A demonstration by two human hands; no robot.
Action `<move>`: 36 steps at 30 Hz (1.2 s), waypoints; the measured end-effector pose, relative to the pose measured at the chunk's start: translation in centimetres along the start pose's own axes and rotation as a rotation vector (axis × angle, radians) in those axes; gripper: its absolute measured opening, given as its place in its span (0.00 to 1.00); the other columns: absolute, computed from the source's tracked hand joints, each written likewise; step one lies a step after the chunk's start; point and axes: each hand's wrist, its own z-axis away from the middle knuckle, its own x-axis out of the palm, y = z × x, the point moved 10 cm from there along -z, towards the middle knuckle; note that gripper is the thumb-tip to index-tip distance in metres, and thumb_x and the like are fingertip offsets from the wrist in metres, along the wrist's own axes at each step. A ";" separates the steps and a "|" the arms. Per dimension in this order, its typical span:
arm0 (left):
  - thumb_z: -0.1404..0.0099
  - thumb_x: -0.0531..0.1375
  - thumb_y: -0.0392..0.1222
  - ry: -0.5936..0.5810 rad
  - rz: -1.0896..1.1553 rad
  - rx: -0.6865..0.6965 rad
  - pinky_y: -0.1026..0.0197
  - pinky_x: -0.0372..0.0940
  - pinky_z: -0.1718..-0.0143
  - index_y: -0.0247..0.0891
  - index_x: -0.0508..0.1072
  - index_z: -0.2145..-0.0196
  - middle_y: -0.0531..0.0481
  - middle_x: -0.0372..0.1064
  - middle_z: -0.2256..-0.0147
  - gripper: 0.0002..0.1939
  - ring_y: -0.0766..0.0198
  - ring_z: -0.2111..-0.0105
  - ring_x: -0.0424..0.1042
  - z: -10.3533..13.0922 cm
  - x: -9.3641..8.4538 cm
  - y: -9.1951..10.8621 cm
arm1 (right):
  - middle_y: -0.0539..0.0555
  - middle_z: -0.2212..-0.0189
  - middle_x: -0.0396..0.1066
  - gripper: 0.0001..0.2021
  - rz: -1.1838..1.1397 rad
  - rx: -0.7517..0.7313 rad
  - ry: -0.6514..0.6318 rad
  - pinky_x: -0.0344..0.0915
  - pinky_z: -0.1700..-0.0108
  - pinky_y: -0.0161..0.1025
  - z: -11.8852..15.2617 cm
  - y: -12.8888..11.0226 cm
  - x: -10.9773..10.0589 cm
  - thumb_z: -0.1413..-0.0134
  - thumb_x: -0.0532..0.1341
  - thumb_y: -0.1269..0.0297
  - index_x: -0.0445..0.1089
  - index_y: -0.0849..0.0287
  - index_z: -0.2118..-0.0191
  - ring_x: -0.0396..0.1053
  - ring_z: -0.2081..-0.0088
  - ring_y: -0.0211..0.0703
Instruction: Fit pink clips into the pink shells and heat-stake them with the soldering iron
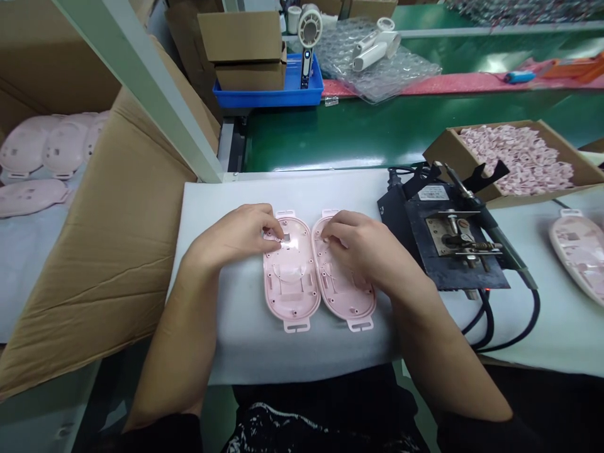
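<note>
Two pink oval plastic shells lie side by side on the white work surface, hollow side up, each with a slotted tab at both ends. On the left shell (292, 283), my left hand (240, 233) has its thumb and fingertips pinched together at the upper left rim, near a small square opening. My right hand (361, 245) reaches over the right shell (346, 299), fingers closed near its upper left part and hiding much of that side. Whatever either pinch holds is too small or too covered to name.
At right stands a black soldering-iron station (438, 245) with cables. Behind it, a carton (504, 198) holds small pink parts. Another pink shell (582, 251) lies far right. A large cardboard box (108, 220) with more shells is left. A blue tray (268, 97) sits at the back.
</note>
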 end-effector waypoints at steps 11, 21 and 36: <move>0.36 0.64 0.37 0.010 0.014 0.018 0.59 0.59 0.63 0.41 0.82 0.66 0.53 0.74 0.67 0.05 0.64 0.66 0.70 -0.2 -0.1 0.7 | 0.53 0.55 0.77 0.14 -0.008 -0.035 -0.038 0.70 0.52 0.46 0.1 -0.9 0.0 0.39 0.56 0.76 0.77 0.57 0.56 0.72 0.55 0.49; 0.35 0.62 0.50 0.094 0.019 -0.156 0.52 0.63 0.48 0.42 0.70 0.45 0.47 0.65 0.47 0.23 0.53 0.50 0.68 0.1 -0.4 -1.7 | 0.60 0.46 0.71 0.19 0.025 0.088 0.115 0.68 0.46 0.56 0.0 1.1 -1.4 0.36 0.51 0.75 0.72 0.60 0.46 0.67 0.49 0.57; 0.38 0.59 0.49 0.020 0.043 -0.255 0.55 0.63 0.61 0.40 0.67 0.60 0.47 0.68 0.55 0.13 0.56 0.59 0.70 -0.6 0.8 -2.1 | 0.58 0.38 0.64 0.24 -0.161 0.194 -0.002 0.64 0.37 0.62 -0.1 2.9 1.5 0.40 0.56 0.68 0.64 0.56 0.38 0.63 0.40 0.62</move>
